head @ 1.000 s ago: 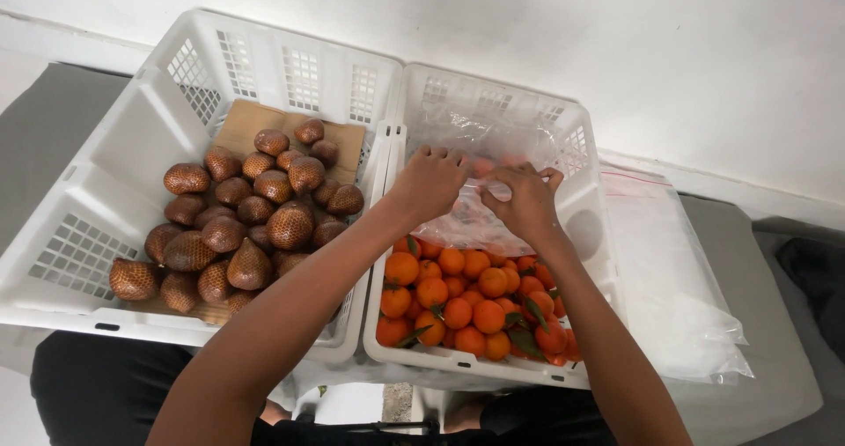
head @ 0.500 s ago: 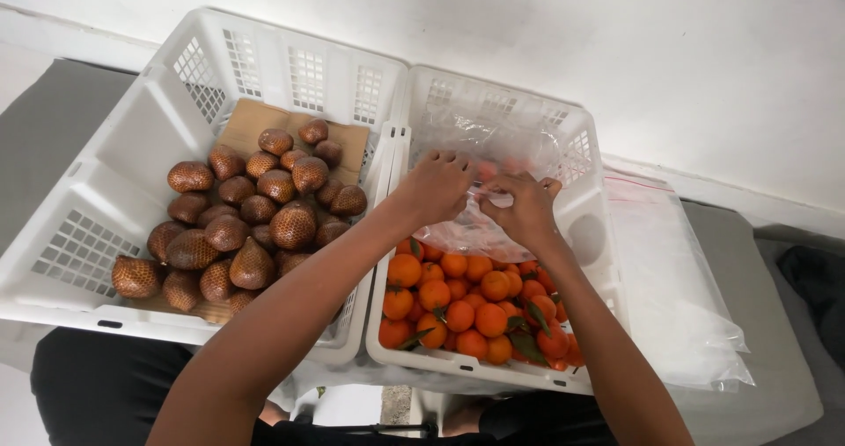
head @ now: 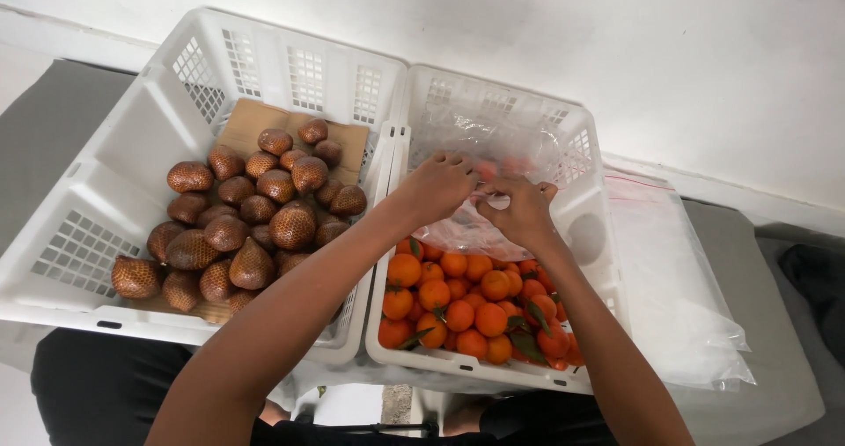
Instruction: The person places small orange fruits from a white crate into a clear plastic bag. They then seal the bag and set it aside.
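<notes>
Both hands are sitting a little lower and closer together over the right crate than half a second ago, and the bag between them is looking more gathered; the crates and fruit are lying as they were.

Taking things from largest to smallest: the big white slotted plastic crate (head: pixel 114 226) at the left of the frame is holding a heap of brown scaly snake fruit (head: pixel 251 217) on a sheet of brown cardboard (head: pixel 255 120). Touching its right wall, the second white slotted plastic crate (head: pixel 581 235) is carrying a pile of small orange mandarins with green leaves (head: pixel 466 301) in its near half. At the right of the frame a stack of flat clear plastic bags (head: pixel 669 279) is lying on the grey surface (head: pixel 53 129).

The thin clear plastic bag (head: pixel 466 226) is hanging in the middle of the right crate, just above the mandarins, with a few orange fruits seemingly showing through it. The left hand (head: pixel 437 186) is pinching the bag's upper edge, fingers curled shut on the film. The right hand (head: pixel 521 210) is gripping the same edge just beside it, fingers likewise closed on the plastic.

Judging by this, the bagging appears to be at an early stage: the bag is holding little, most mandarins are lying loose, and the snake fruit is looking untouched.
</notes>
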